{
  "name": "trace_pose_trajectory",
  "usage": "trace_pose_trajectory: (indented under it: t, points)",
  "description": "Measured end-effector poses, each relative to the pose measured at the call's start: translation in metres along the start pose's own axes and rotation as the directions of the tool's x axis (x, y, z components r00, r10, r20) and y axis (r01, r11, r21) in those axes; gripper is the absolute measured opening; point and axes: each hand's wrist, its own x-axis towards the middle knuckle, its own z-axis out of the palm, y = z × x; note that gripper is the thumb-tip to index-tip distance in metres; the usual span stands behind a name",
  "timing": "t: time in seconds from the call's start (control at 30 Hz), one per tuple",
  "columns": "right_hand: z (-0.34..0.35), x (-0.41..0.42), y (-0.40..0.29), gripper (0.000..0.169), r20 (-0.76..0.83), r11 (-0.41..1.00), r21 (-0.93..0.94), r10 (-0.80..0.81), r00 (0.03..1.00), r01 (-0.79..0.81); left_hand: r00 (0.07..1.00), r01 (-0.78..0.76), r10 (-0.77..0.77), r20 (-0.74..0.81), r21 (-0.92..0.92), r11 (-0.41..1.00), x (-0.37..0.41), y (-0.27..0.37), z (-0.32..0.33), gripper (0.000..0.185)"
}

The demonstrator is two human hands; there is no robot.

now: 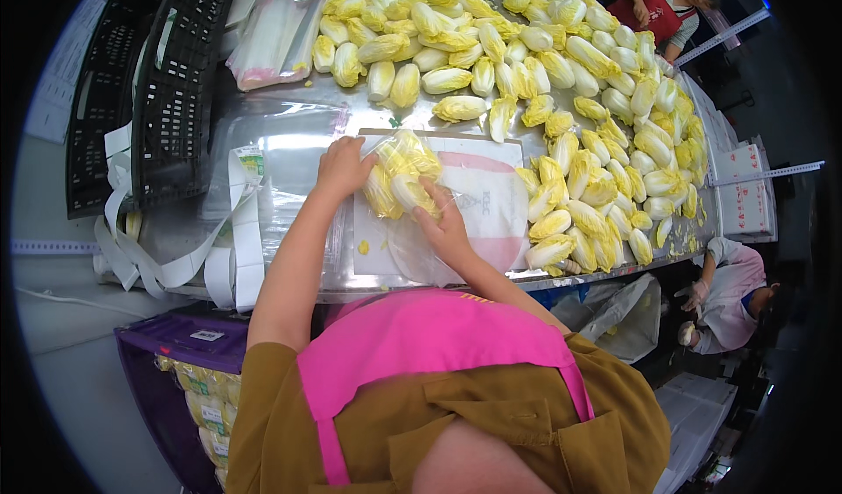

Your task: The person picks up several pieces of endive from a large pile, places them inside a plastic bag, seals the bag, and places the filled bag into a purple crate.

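Several small yellow-white cabbages lie in a clear plastic bag (402, 175) over a white board (375, 250) on the metal table. My left hand (343, 167) rests at the bag's upper left side, thumb against the plastic. My right hand (444, 221) holds the bag's lower right side, its fingers on a cabbage inside. The loose end of the bag spreads towards me and to the right. A large heap of loose small cabbages (592, 171) covers the table behind and to the right. Flat clear bags (283, 125) lie to the left of the board.
Black plastic crates (177, 86) stand at the left, with a strip of labels (247, 244) hanging over the table edge. A stack of bags (276, 40) lies behind. Below left is a purple crate (191, 339) of packed cabbages. Two other people are at the right, apart from me.
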Motion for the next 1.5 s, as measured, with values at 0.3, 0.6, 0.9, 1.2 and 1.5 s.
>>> trace_pose_trajectory:
  t: [0.3,0.6,0.9,1.2,1.5]
  points:
    - [-0.001,0.002,0.004,0.044,0.044,0.987,0.124,0.095,0.994,-0.100,0.916,0.249,-0.117,0.384,-0.314,0.916,0.021,-0.026,0.024,0.024]
    - [-0.003,0.001,0.010,0.041,0.072,0.994,-0.087,-0.054,0.996,0.060,0.907,0.298,-0.065,0.416,-0.524,0.798,0.023,-0.042,0.045,0.018]
    - [0.007,0.003,0.019,0.040,-0.008,0.995,-0.023,-0.100,0.995,0.100,0.909,0.314,-0.065,0.412,-0.574,0.757,0.017,-0.036,0.044,0.024]
    - [0.014,0.010,0.014,0.036,-0.131,0.982,-0.178,-0.079,0.988,0.055,0.858,0.399,-0.018,0.513,-0.645,0.652,0.016,-0.029,0.035,0.031]
    - [0.019,0.022,0.005,0.029,-0.156,0.964,-0.263,-0.094,0.983,0.050,0.884,0.314,0.026,0.467,-0.634,0.707,0.004,-0.029,0.047,0.042]
